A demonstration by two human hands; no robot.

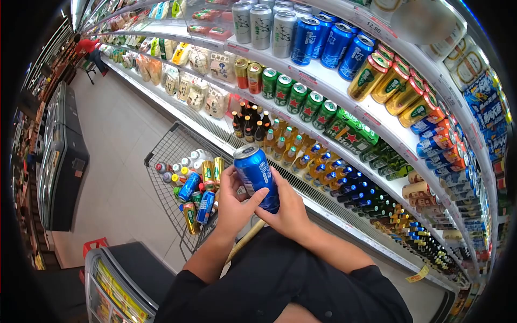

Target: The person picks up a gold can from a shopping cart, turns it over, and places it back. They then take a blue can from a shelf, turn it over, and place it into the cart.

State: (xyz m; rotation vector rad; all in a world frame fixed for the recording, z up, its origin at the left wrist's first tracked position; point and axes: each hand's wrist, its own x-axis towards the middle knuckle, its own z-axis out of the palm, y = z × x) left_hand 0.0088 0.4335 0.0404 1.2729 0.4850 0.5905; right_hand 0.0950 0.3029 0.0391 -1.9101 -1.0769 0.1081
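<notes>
A blue beer can (255,172) is held between both hands in front of my body, its silver top tilted up toward me. My left hand (235,198) wraps its left side, with the thumb across the front. On the other side, my right hand (287,207) closes round the can's lower right. Just beyond and to the left stands a wire shopping cart (161,141). Inside it lie several drinks: blue cans (189,186), gold cans (208,171) and bottles with white caps (198,154).
Shelves of drinks curve along the right, with blue cans (339,43), green cans (298,98) and glass bottles (291,148). Freezer cases (59,156) line the left aisle, another freezer (126,277) is at lower left. A person in red (86,47) stands far off.
</notes>
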